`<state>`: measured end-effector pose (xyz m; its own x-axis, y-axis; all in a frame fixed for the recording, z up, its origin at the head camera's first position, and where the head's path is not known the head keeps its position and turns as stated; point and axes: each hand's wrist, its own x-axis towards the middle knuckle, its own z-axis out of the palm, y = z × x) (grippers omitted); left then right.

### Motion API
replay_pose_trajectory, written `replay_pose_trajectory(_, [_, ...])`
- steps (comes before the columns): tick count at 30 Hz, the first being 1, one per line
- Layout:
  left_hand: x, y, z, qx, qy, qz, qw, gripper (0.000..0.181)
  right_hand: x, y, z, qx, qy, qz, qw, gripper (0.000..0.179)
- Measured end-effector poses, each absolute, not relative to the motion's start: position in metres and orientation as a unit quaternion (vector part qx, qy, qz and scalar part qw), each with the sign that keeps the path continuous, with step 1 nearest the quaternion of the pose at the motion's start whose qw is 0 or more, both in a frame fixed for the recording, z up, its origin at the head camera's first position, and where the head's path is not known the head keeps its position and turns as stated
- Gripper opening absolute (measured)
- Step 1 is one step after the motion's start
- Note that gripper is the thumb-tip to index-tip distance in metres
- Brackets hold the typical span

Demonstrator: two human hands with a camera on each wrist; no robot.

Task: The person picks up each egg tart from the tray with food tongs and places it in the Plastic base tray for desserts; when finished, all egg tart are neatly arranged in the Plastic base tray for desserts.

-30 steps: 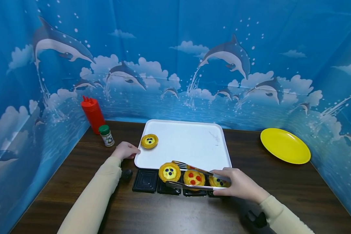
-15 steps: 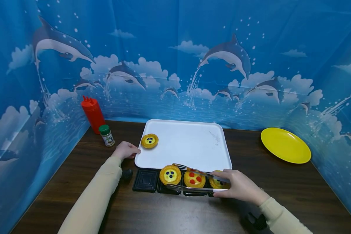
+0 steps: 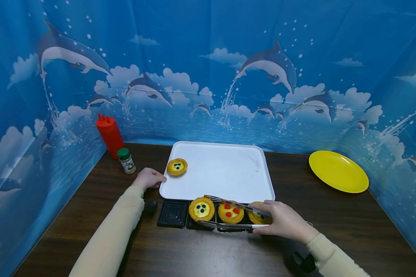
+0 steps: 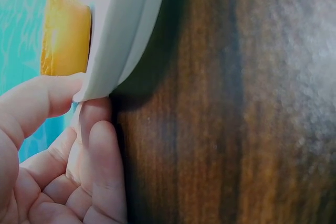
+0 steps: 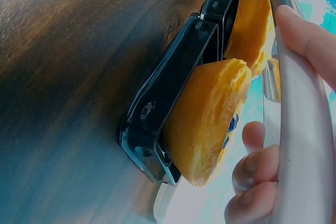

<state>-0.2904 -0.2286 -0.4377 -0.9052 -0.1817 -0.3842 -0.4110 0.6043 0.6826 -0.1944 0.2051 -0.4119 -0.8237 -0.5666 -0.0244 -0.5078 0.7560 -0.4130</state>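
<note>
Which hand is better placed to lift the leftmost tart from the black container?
Probably the right hand: it holds the tongs, which straddle that tart. The left hand pinches the white tray.

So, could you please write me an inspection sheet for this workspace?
Surface: dark wood-grain table.
Job's things: red-dotted tart and two blue-dotted tarts in black compartments; another blue-dotted one on the white tray. In the head view, the tongs span the red-dotted tart and its left neighbour, contact unclear.
Clutter: red squeeze bottle and green-lidded jar at left; yellow plate at right.
Grippers: left hand pinches the white tray's edge; right hand holds the tongs.
Cables: nothing clearly seen.
Surroundings: blue dolphin-print curtain.
</note>
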Motion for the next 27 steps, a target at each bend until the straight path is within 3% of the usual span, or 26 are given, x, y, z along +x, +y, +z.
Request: replay_pose_trajectory(27, [-0.2903, -0.2291, -0.4401, -0.17, 0.884, 0.413, 0.138, 0.033, -0.1905, 0.2075, -0.4149, -0.285, 0.934, -0.204, 0.064, 0.067])
